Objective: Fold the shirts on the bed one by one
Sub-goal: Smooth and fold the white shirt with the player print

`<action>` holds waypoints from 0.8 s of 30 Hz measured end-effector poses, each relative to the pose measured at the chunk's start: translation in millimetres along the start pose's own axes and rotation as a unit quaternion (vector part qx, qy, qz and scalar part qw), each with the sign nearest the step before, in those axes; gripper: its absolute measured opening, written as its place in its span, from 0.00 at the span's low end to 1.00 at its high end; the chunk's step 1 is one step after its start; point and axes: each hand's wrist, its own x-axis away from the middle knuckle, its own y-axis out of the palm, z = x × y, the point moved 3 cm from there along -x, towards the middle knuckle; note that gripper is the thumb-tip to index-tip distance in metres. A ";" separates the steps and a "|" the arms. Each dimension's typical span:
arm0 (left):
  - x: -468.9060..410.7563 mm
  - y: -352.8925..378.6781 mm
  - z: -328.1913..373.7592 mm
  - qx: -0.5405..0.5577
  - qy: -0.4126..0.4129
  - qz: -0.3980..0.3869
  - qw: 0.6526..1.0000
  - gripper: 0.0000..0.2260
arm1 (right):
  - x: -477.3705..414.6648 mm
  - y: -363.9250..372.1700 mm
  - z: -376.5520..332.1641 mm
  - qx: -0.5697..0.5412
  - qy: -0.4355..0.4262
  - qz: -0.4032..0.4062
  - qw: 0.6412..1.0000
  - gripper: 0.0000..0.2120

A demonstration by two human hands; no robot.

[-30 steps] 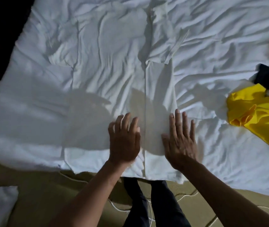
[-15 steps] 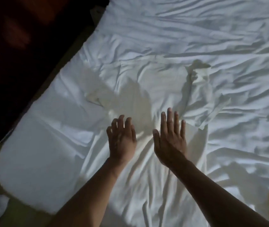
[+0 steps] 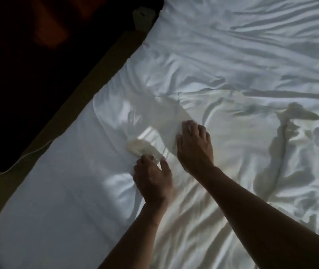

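A white shirt [image 3: 236,144] lies spread on the white bed [image 3: 232,45], hard to tell from the sheet in the dim light. Its short left sleeve [image 3: 147,138] sticks out toward the bed's left edge. My left hand [image 3: 152,177] has its fingers curled at the sleeve's lower hem, with fabric between thumb and fingers. My right hand [image 3: 193,148] is just to the right, fingers curled into the cloth near the shoulder. The shirt's other side is folded inward, with a bunched ridge [image 3: 282,136] on the right.
The bed's left edge runs diagonally from upper middle to lower left. Beside it is a strip of floor [image 3: 61,113] with a thin white cable [image 3: 18,162]. Beyond that the room is dark. The sheet is heavily wrinkled.
The view has swung up and left along the shirt. Both hands, earlier flat with straight fingers on the cloth, have moved left to the sleeve and curled their fingers.
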 end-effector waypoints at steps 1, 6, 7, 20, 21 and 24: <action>-1.9 0.1 1.0 0.025 -0.015 0.001 1.000 0.12 | -15.3 2.1 -2.7 -0.013 0.005 0.005 1.000 0.23; 6.8 3.9 8.0 0.069 -0.003 -0.027 0.997 0.13 | -79.8 4.9 -6.6 -0.129 0.058 0.008 0.990 0.26; 8.7 4.1 8.4 0.071 0.000 -0.038 0.997 0.13 | -89.0 4.5 -5.7 -0.140 0.069 0.001 0.988 0.27; 10.8 -26.0 9.6 0.183 0.059 -0.002 0.981 0.14 | -117.2 -7.2 4.0 -0.194 0.116 -0.003 0.974 0.10; 14.0 -28.4 13.1 0.184 0.076 0.000 0.980 0.14 | -113.3 -13.4 5.6 -0.201 0.116 0.013 0.973 0.10; 27.1 -34.6 28.0 0.181 0.118 -0.006 0.976 0.13 | -103.1 -38.0 17.8 -0.215 0.131 0.056 0.966 0.09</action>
